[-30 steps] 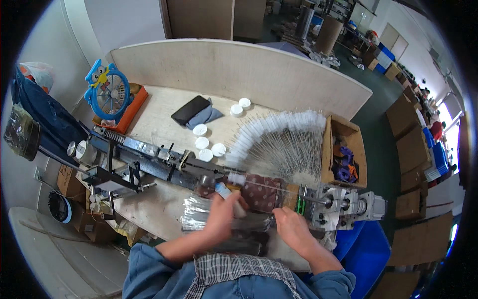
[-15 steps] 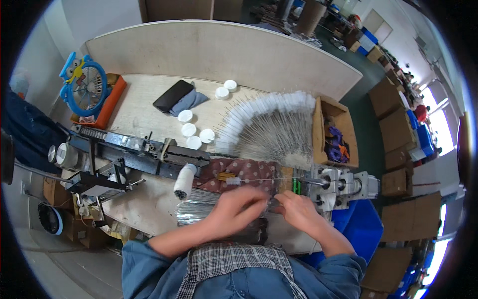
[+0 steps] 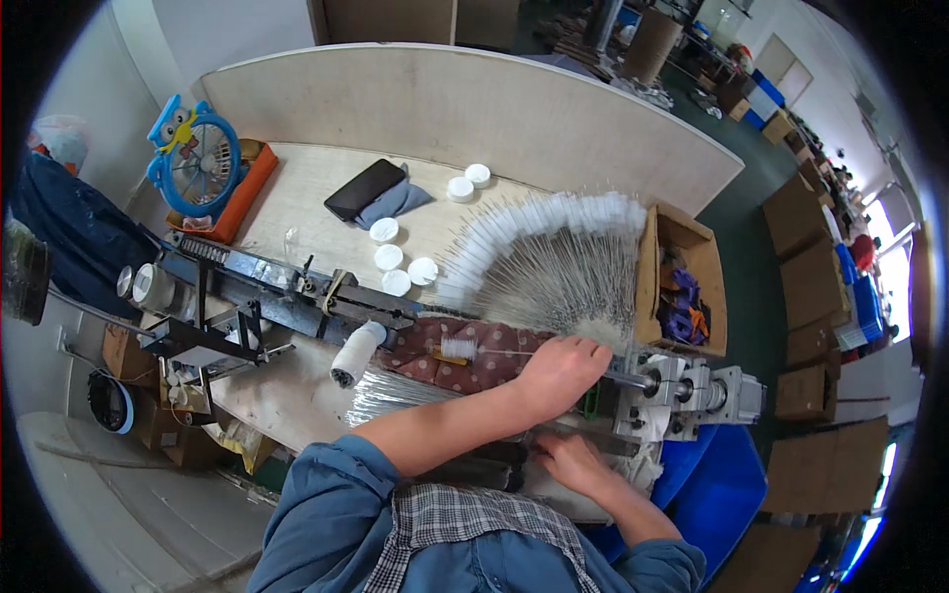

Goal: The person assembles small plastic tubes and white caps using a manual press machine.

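A small wire brush with white bristles (image 3: 460, 348) lies over the brown polka-dot cushion (image 3: 410, 364). Its thin stem runs right into my left hand (image 3: 568, 376), which is closed with the fingers curled down beside the metal spindle (image 3: 633, 380). The fingertips are partly hidden. Lower down, my right hand (image 3: 575, 463) has its fingers bent together at the near side of the bench, and what they hold is hidden. Under my left forearm lies a bundle of straight silver wires (image 3: 381, 395). A white thread spool (image 3: 358, 351) leans at the cushion's left end.
Many finished-looking wire brushes (image 3: 554, 222) fan out behind the cushion. Beside them stands a wooden box (image 3: 717, 287) with purple and orange pieces. White round caps (image 3: 422, 271), a dark phone (image 3: 366, 190) and a blue fan (image 3: 198, 168) are farther left. A blue bin (image 3: 727, 484) sits right.
My left hand has moved up and right from beside the right hand to the brush stem by the spindle. My right hand has dropped lower and slightly left. The view has shifted a little.
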`<state>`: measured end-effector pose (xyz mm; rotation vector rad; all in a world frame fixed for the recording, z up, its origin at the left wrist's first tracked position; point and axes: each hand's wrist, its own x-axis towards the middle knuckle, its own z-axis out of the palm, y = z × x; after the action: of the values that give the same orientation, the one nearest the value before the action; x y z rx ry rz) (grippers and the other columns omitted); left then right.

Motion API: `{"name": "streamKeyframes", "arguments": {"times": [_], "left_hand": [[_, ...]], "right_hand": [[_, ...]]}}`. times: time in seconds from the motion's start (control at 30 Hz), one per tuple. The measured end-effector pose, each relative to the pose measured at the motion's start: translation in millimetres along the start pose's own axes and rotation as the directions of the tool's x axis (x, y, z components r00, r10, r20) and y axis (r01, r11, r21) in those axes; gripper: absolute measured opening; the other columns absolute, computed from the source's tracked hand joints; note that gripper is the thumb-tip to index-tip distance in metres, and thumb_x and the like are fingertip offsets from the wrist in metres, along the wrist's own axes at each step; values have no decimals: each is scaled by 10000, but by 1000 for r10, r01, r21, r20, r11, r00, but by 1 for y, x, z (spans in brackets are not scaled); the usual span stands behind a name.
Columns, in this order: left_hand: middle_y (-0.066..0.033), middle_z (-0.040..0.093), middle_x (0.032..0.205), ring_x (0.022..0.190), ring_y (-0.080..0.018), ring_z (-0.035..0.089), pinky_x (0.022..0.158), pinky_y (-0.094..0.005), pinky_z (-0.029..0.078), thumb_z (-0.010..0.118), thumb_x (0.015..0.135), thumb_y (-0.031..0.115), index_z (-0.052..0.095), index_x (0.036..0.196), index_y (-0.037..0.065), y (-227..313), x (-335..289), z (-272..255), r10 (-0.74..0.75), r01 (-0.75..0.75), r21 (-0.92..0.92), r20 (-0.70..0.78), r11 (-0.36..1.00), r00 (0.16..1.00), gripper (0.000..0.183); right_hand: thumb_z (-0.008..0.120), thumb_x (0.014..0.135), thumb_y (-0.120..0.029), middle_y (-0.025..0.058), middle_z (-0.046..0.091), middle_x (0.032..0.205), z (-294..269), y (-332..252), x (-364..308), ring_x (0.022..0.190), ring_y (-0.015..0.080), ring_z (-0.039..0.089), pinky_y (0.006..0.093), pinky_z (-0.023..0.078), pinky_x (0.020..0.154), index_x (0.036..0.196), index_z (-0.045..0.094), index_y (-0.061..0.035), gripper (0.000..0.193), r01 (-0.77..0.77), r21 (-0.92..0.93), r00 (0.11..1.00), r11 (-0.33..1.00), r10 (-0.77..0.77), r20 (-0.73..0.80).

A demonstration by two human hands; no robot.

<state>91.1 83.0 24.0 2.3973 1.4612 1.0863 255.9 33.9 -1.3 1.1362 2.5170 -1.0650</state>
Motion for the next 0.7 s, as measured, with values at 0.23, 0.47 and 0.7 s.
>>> {"name": "streamKeyframes", "arguments": {"times": [0.23,0.47,0.7], "left_hand": [[-120,591,804,782,-297,624,674,-387,518,585,704,96,525,853,36,2,3,2,-29,28,33,19,999,999,172],[-112,592,808,801,-298,624,671,-395,522,565,731,90,523,839,37,-39,5,14,1,-4,39,78,999,997,128],[-121,597,1040,1062,-302,556,932,-394,448,552,790,112,596,1062,37,-67,-10,24,120,-107,146,-79,983,990,285]], "right_hand": [[548,798,-70,170,622,899,-8,-6,-28,844,379,628,477,511,712,973,606,-40,187,15,-253,999,967,-22,-24],[536,763,42,149,590,833,-126,-11,-85,744,325,588,398,489,657,938,643,3,210,-118,-399,824,909,-135,-550],[583,848,-64,150,682,846,-136,-26,1,659,240,661,330,517,615,1115,624,-62,270,19,114,798,993,54,-600]]}}
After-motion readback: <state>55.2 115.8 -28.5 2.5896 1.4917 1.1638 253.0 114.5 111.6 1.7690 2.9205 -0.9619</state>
